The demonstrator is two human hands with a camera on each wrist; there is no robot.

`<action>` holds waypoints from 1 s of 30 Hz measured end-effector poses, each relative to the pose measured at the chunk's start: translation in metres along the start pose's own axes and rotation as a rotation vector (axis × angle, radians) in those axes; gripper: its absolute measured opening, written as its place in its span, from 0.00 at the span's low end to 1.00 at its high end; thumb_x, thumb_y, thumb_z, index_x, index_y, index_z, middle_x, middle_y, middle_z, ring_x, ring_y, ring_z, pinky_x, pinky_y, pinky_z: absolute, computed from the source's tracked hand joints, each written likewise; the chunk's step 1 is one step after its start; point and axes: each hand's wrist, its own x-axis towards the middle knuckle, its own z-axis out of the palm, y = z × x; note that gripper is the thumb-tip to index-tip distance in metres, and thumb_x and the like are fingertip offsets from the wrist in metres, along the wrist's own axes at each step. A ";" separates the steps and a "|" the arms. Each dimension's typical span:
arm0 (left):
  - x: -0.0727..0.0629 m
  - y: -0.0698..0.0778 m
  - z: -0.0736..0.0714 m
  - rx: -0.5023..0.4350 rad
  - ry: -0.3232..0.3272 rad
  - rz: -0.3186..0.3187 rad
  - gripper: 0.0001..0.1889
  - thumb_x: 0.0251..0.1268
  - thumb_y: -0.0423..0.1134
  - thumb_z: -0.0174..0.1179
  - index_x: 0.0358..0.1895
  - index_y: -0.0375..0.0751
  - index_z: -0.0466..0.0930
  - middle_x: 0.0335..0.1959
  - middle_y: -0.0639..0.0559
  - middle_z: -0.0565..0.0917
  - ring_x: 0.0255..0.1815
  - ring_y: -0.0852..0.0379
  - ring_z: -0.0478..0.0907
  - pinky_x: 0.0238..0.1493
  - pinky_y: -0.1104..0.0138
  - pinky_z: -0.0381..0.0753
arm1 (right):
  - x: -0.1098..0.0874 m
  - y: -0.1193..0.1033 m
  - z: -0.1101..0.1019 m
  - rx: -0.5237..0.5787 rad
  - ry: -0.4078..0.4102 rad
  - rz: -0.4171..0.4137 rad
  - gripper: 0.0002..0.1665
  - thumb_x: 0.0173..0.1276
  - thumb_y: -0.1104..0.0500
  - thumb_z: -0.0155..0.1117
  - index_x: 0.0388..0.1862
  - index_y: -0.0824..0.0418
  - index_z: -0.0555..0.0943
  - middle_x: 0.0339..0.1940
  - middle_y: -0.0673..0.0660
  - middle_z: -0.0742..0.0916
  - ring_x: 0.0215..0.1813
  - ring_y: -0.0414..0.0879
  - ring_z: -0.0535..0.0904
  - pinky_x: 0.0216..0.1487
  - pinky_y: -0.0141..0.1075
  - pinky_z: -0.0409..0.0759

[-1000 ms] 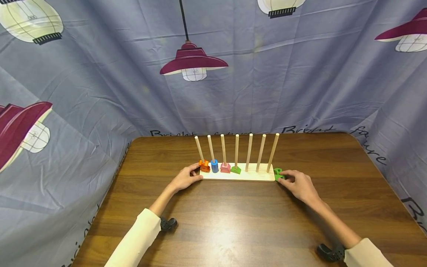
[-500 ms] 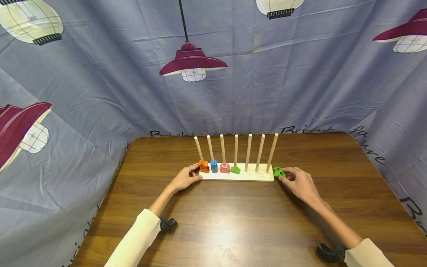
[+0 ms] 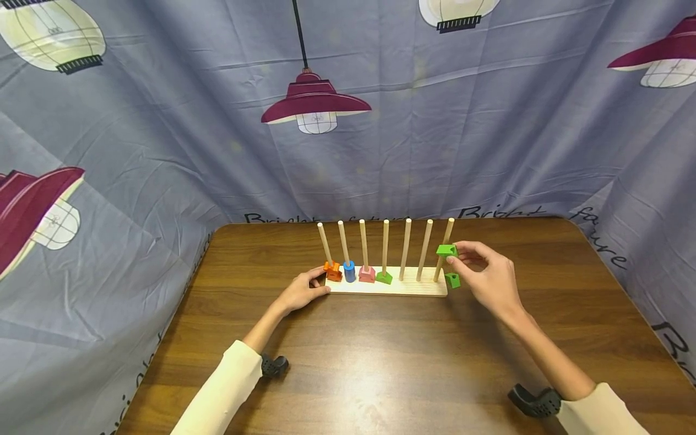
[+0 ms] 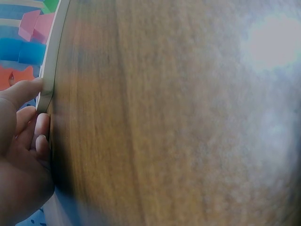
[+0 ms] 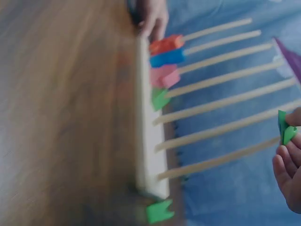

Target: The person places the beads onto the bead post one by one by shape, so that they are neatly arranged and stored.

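A pale wooden board with several upright pegs stands on the table. My left hand grips its left end, thumb at the front edge and fingers round the side. In my right hand, thumb and fingers pinch a green block, raised above the board's right end; it overlaps the rightmost peg in the head view. A second green block lies on the table just right of the board. From the left, the first pegs carry an orange block, a blue cylinder, a pink block and a green block.
The brown wooden table extends all around the board. Behind it hangs a grey-blue curtain printed with lamps and lettering. Black wrist devices sit at both cuffs.
My right hand has lifted one green block off the table, up and slightly left to the rightmost peg's height. The other green block stays behind. My left hand keeps its place on the board.
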 end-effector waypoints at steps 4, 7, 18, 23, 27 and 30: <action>-0.001 0.001 0.000 0.005 0.009 -0.012 0.33 0.66 0.37 0.67 0.71 0.28 0.67 0.40 0.46 0.80 0.32 0.58 0.71 0.33 0.66 0.67 | 0.010 -0.019 0.003 0.042 0.040 -0.040 0.17 0.58 0.69 0.76 0.47 0.65 0.87 0.38 0.57 0.88 0.39 0.33 0.80 0.44 0.23 0.75; -0.001 0.002 0.000 0.007 0.011 -0.008 0.33 0.65 0.38 0.67 0.71 0.28 0.68 0.40 0.47 0.80 0.33 0.57 0.71 0.34 0.66 0.68 | 0.018 -0.034 0.007 0.074 0.055 -0.100 0.19 0.56 0.71 0.76 0.48 0.65 0.87 0.38 0.56 0.87 0.39 0.37 0.80 0.47 0.25 0.74; 0.000 0.001 0.000 0.019 0.004 -0.005 0.33 0.66 0.38 0.67 0.70 0.26 0.67 0.52 0.41 0.81 0.35 0.58 0.72 0.36 0.66 0.69 | 0.043 -0.070 0.036 0.110 0.017 -0.208 0.18 0.60 0.69 0.74 0.50 0.65 0.87 0.41 0.54 0.86 0.38 0.40 0.80 0.38 0.27 0.74; 0.001 0.001 0.000 0.013 0.000 0.001 0.33 0.66 0.38 0.66 0.70 0.26 0.68 0.55 0.40 0.80 0.35 0.58 0.72 0.36 0.67 0.69 | 0.051 -0.076 0.050 0.103 0.027 -0.221 0.17 0.60 0.67 0.75 0.49 0.64 0.87 0.40 0.55 0.86 0.37 0.48 0.80 0.37 0.31 0.70; 0.001 0.001 0.000 0.011 0.002 -0.004 0.33 0.66 0.38 0.66 0.70 0.26 0.68 0.46 0.44 0.81 0.35 0.57 0.72 0.34 0.67 0.68 | 0.056 -0.081 0.058 0.113 0.005 -0.214 0.16 0.61 0.67 0.74 0.49 0.64 0.87 0.43 0.56 0.87 0.43 0.51 0.81 0.45 0.37 0.73; 0.001 0.002 -0.001 0.015 0.003 -0.010 0.33 0.66 0.38 0.67 0.70 0.27 0.68 0.42 0.46 0.81 0.35 0.57 0.72 0.34 0.67 0.68 | 0.056 -0.083 0.062 0.093 -0.031 -0.185 0.16 0.63 0.67 0.72 0.50 0.64 0.86 0.44 0.56 0.86 0.43 0.52 0.81 0.45 0.41 0.75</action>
